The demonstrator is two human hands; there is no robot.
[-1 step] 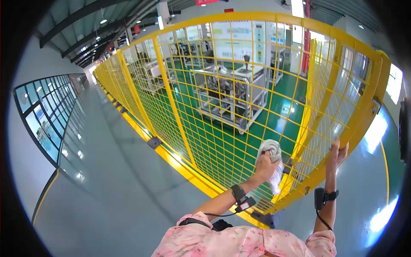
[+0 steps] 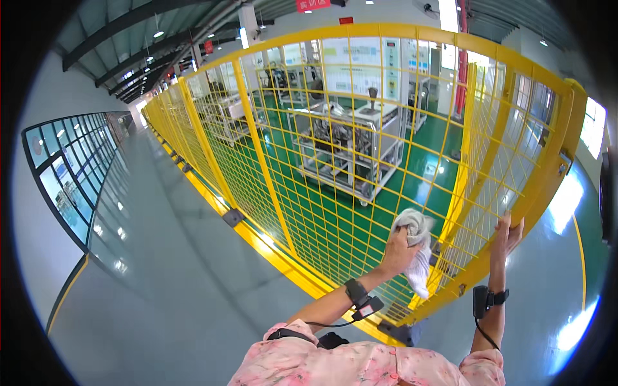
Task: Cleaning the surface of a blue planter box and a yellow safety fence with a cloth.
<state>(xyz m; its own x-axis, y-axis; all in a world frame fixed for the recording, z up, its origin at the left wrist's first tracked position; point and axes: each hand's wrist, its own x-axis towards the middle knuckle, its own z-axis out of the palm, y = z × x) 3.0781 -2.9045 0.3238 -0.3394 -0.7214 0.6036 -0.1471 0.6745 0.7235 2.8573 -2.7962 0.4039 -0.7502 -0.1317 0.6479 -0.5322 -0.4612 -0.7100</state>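
Observation:
My left hand (image 2: pixel 401 251) is closed on a crumpled white cloth (image 2: pixel 420 267), its loose end hanging down on the right. The cloth is held up against or just in front of the yellow wire mesh fence (image 2: pixel 335 212); whether it touches the wires I cannot tell. Farther right, my right hand (image 2: pixel 507 237) is wrapped round the fence's yellow corner post (image 2: pixel 537 186), with some fingers on the mesh side. A black band with a small device sits on each wrist.
Behind the mesh, a wheeled metal frame (image 2: pixel 351 151) carries machinery on a green floor. A yellow base rail with dark feet (image 2: pixel 233 217) runs along the fence. To the left lie a grey walkway (image 2: pixel 148 257) and a row of windows (image 2: pixel 67 167).
The cloth and my left hand have shifted slightly right, and the cloth's hanging end sits a little lower. My right hand keeps its hold on the post.

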